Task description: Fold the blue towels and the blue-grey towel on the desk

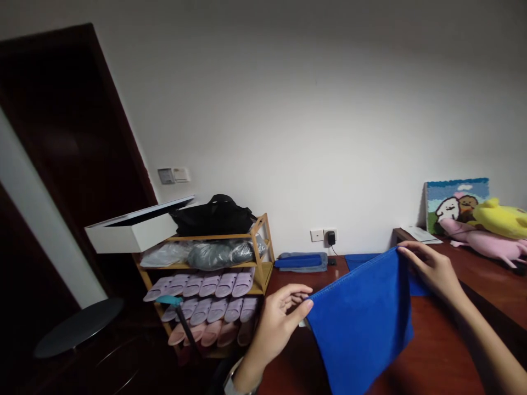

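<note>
Blue cloth downward, top edge aslant

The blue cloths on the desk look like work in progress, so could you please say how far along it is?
Near the wall, one folded blue cloth already looks done. In progress, the left hand and right hand hold an open blue cloth by its upper corners. It seems left to fold and lay down; the flat blue cloth behind may be too.
</note>
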`<action>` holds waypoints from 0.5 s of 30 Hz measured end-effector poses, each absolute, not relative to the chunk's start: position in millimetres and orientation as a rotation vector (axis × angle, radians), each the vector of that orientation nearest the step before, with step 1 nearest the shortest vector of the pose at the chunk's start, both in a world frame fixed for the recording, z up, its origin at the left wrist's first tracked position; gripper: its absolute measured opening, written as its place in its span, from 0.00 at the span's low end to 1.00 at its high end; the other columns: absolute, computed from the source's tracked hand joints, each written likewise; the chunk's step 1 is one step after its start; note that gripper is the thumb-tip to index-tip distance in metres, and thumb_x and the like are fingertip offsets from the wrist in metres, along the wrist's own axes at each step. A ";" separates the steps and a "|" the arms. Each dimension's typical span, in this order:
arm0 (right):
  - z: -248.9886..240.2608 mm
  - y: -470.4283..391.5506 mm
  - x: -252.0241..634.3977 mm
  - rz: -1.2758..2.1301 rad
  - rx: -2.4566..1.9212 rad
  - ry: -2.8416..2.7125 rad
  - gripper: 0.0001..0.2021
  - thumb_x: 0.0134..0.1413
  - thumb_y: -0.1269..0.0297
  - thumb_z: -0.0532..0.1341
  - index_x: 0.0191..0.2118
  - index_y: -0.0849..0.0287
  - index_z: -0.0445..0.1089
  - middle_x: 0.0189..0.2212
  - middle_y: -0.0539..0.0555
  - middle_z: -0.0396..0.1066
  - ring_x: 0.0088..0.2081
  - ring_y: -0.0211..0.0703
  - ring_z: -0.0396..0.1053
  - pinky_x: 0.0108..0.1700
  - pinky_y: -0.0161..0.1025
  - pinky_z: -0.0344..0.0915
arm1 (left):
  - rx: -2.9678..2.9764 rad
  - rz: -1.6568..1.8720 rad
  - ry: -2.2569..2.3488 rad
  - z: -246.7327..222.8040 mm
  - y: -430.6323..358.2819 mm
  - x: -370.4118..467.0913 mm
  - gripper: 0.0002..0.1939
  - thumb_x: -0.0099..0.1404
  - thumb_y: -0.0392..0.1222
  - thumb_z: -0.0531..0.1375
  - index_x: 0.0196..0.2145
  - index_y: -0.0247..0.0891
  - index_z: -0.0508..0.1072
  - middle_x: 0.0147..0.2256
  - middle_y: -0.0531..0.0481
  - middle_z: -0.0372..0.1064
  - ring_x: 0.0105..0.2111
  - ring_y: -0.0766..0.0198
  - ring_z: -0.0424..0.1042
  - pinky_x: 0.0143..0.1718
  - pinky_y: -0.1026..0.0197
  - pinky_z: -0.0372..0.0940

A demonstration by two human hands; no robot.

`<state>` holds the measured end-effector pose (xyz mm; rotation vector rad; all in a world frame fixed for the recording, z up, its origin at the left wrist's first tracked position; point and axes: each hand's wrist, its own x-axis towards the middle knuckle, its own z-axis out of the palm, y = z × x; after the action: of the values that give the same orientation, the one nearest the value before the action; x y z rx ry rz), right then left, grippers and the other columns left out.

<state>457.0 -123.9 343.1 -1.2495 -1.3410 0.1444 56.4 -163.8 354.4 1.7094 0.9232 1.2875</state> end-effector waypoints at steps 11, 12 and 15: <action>327.4 -96.2 413.6 0.186 -1.226 -1.599 0.27 0.57 0.32 0.62 0.37 0.52 0.80 0.31 0.52 0.81 0.25 0.40 0.73 0.26 0.35 0.70 | 1.768 1.433 1.099 323.5 -95.0 -1.7 0.18 0.62 0.55 0.69 0.43 0.41 0.83 0.40 0.45 0.82 0.41 0.55 0.80 0.44 0.57 0.75; 323.6 -100.7 414.0 0.218 -1.219 -1.623 0.26 0.57 0.33 0.63 0.37 0.52 0.80 0.31 0.52 0.81 0.26 0.41 0.73 0.27 0.35 0.70 | 1.801 1.447 1.127 322.4 -87.7 -7.3 0.17 0.63 0.55 0.69 0.44 0.42 0.83 0.41 0.45 0.82 0.42 0.55 0.80 0.46 0.56 0.74; 316.9 -113.8 413.7 0.298 -1.193 -1.636 0.23 0.57 0.35 0.65 0.37 0.52 0.81 0.32 0.52 0.81 0.31 0.43 0.76 0.31 0.35 0.72 | 1.828 1.484 1.137 325.9 -70.4 -15.6 0.16 0.64 0.54 0.68 0.45 0.43 0.82 0.46 0.45 0.82 0.47 0.54 0.80 0.51 0.55 0.73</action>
<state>413.7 -113.8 316.9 -1.1925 -1.6365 0.2985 -15.6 -70.4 325.9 1.8278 1.1371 1.4839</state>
